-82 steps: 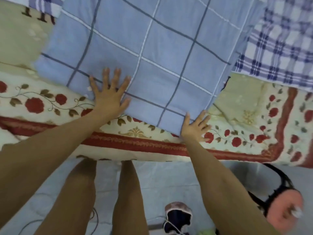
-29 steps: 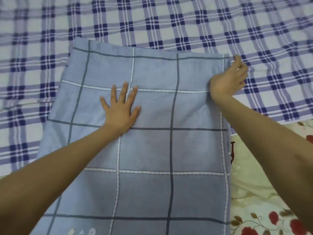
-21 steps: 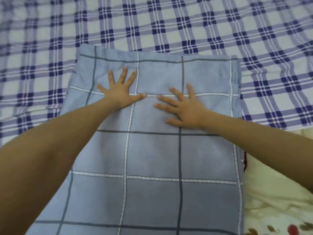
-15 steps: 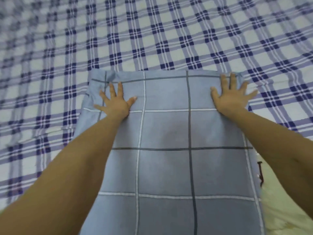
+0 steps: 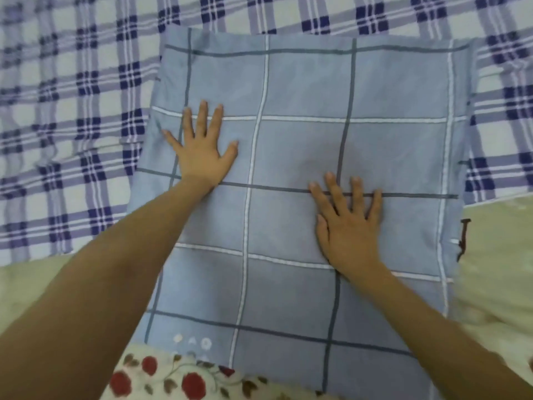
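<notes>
Plaid sheet [image 5: 72, 111], floral blanket [image 5: 173, 383]

Dim, soft light; slight blur

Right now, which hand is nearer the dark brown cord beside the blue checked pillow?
Right: right hand flat on the pillow, left of the cord; left hand farther left.

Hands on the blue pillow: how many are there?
2. The left hand lies flat, fingers spread, on the upper left part of the blue pillow. The right hand lies flat lower down, right of the middle. Both show fully; none looks hidden.
</notes>
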Action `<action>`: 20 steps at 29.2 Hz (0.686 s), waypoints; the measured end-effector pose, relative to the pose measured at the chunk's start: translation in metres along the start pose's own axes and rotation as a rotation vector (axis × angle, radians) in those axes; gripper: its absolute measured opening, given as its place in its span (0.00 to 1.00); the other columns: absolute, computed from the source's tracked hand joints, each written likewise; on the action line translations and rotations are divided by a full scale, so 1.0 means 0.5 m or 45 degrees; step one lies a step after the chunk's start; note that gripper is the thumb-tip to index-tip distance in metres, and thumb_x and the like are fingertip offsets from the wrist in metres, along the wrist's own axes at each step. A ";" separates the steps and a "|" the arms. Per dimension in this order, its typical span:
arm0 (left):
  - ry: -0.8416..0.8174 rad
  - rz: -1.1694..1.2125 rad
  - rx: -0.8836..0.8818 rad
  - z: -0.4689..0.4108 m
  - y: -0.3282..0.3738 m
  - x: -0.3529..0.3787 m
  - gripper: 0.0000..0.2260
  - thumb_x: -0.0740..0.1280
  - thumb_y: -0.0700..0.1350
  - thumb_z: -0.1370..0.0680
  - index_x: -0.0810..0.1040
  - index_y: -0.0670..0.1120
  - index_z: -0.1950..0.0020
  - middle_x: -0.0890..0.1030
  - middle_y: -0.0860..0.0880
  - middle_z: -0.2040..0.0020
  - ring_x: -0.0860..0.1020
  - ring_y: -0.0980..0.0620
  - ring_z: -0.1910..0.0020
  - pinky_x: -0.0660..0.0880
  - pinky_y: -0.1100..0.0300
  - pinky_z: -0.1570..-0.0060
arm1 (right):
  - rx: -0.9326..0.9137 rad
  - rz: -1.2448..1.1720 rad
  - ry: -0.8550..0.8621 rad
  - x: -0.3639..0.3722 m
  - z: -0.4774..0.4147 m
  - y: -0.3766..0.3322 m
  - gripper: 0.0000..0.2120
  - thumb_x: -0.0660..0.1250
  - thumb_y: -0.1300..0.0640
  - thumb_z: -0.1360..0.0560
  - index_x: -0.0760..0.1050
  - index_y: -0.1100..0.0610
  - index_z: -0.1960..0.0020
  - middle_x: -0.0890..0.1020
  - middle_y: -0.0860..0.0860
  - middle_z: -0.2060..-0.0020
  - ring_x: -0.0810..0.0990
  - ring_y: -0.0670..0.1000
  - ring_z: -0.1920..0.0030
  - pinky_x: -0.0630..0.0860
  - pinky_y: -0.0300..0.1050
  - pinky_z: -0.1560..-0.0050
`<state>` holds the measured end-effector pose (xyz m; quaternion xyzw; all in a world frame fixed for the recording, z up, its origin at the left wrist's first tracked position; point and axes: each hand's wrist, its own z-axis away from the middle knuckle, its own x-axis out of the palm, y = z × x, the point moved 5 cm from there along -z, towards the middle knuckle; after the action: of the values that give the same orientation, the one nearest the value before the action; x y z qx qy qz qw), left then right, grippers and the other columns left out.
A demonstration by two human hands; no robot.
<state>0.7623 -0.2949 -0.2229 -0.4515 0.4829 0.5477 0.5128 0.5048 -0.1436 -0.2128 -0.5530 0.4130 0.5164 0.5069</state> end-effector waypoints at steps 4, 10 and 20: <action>-0.065 0.040 -0.277 0.032 -0.028 -0.019 0.29 0.50 0.63 0.21 0.45 0.57 0.23 0.45 0.52 0.22 0.43 0.41 0.24 0.40 0.30 0.33 | 0.156 -0.351 -0.067 -0.020 0.003 -0.051 0.27 0.49 0.53 0.23 0.60 0.54 0.25 0.60 0.54 0.25 0.57 0.63 0.26 0.47 0.66 0.29; -0.037 0.052 -0.095 0.391 -0.037 0.021 0.29 0.48 0.61 0.22 0.49 0.53 0.22 0.50 0.50 0.22 0.47 0.39 0.24 0.38 0.38 0.30 | -0.338 -0.269 -0.239 -0.004 0.265 -0.075 0.26 0.52 0.46 0.21 0.58 0.51 0.24 0.60 0.51 0.25 0.55 0.53 0.24 0.48 0.58 0.25; -0.495 -0.110 -0.083 0.771 -0.161 0.062 0.39 0.50 0.68 0.30 0.44 0.56 0.23 0.42 0.46 0.22 0.42 0.36 0.25 0.42 0.28 0.35 | 0.068 0.140 -0.729 -0.011 0.552 0.026 0.47 0.61 0.29 0.34 0.53 0.51 0.23 0.56 0.54 0.24 0.53 0.61 0.25 0.40 0.74 0.37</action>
<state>0.8407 0.0922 -0.2104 -0.3740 0.3370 0.6175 0.6043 0.4491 0.1266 -0.1962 -0.3482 0.2958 0.6671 0.5885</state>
